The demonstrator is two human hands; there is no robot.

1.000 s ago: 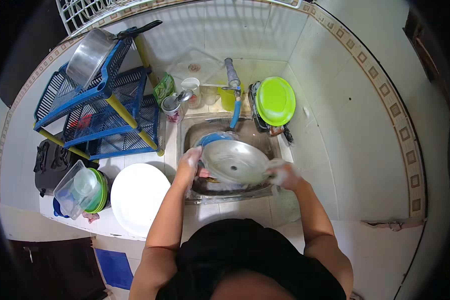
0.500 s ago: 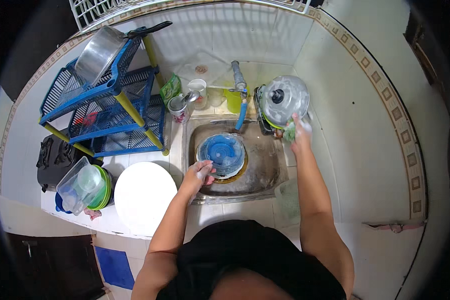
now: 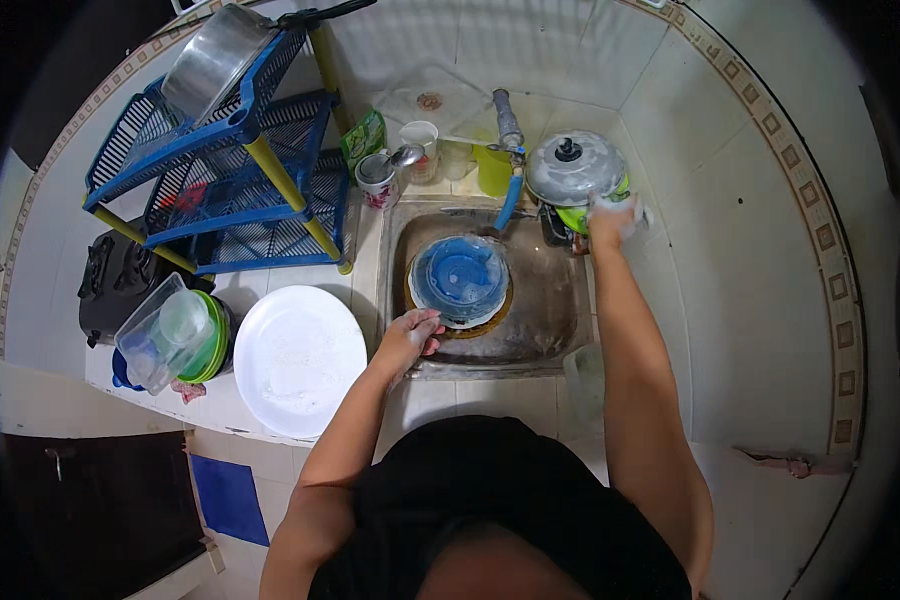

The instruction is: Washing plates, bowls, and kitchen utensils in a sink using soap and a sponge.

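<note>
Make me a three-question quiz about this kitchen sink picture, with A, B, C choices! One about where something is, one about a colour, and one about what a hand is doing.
1. Where is the blue lid?
A. in the sink
B. on the rack
C. on the floor

2. What colour is the big round plate left of the sink?
A. red
B. white
C. black

3. What is the right hand doing?
A. hanging free
B. holding a cup
C. touching the metal pot lid

Answers: 1 A, it lies in the basin. 2 B, it is plain white. 3 C, the soapy fingers rest at the lid's edge; the left hand is at the sink rim.
</note>
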